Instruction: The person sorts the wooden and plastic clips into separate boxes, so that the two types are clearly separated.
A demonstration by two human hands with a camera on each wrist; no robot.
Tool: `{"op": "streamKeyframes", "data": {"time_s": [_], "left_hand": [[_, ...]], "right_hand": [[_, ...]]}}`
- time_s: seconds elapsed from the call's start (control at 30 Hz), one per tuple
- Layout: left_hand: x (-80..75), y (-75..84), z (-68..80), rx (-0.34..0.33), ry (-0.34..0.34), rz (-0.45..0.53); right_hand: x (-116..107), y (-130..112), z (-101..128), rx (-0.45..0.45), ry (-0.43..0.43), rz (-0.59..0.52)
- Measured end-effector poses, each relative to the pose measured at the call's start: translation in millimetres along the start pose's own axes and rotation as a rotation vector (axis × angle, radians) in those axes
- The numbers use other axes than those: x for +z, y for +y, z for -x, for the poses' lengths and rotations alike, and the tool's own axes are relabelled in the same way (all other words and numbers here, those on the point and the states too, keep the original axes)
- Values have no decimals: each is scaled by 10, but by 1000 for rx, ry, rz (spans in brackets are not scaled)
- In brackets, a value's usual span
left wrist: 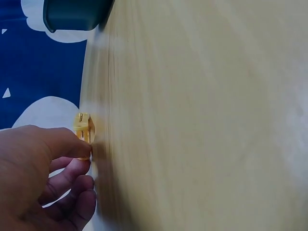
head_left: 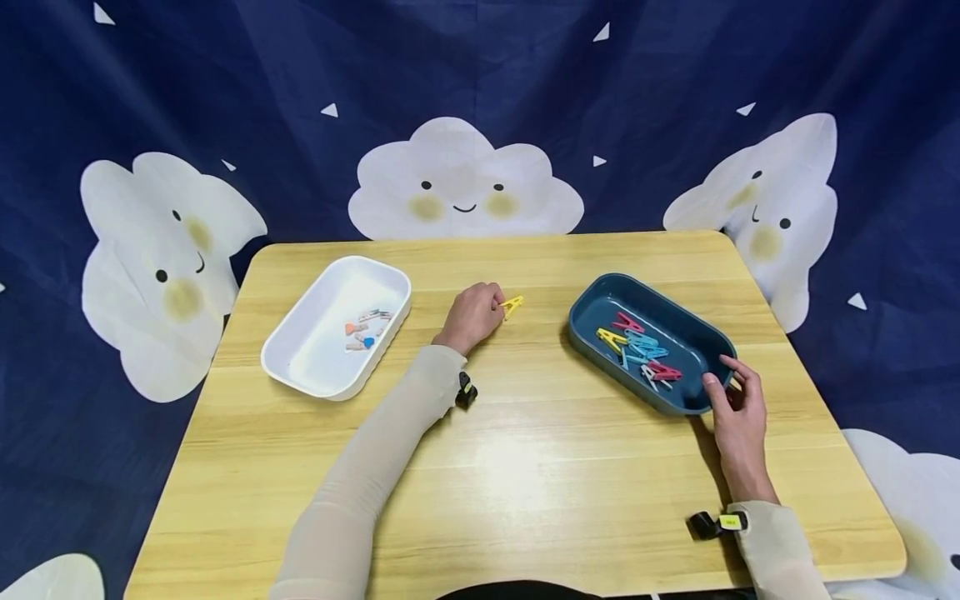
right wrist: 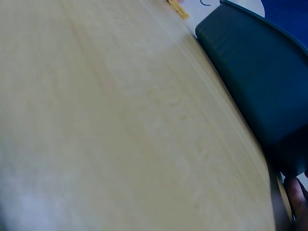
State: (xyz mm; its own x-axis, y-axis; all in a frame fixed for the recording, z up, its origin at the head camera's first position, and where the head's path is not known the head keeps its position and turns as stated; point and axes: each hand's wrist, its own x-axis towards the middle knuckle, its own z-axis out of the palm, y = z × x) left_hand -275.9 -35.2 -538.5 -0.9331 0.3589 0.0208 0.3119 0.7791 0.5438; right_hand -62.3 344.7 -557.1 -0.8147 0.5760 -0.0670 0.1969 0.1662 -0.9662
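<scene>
Between the thumb and index finger of my left hand (head_left: 472, 317) is a yellow clothespin (head_left: 512, 306), pinched by one end near the middle of the table. In the left wrist view this clothespin (left wrist: 82, 126) points away from the fingertips, close over the wood. My right hand (head_left: 738, 421) holds the near right corner of a dark teal plastic bin (head_left: 592, 354), its thumb and index fingertip over the rim. Inside the bin lie red clothespins (head_left: 664, 372), blue clothespins (head_left: 642, 343), another yellow clothespin (head_left: 611, 340) and a white-grey clothespin (head_left: 651, 379).
A white plastic bin (head_left: 296, 354) stands on the left, with several small wooden clips (head_left: 360, 329) in it, some with orange or blue decorations. Under everything is a light wooden table (head_left: 480, 517). A dark blue cloth with clouds (head_left: 465, 67) hangs behind it.
</scene>
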Motion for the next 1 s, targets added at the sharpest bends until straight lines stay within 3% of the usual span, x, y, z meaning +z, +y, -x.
{"op": "streamKeyframes", "data": {"time_s": [0.4, 1.0], "left_hand": [[-62, 77, 7, 24, 29, 37], [-129, 719, -86, 150, 14, 95]], "right_hand": [[13, -12, 13, -12, 5, 11], [9, -22, 25, 1, -1, 27]]}}
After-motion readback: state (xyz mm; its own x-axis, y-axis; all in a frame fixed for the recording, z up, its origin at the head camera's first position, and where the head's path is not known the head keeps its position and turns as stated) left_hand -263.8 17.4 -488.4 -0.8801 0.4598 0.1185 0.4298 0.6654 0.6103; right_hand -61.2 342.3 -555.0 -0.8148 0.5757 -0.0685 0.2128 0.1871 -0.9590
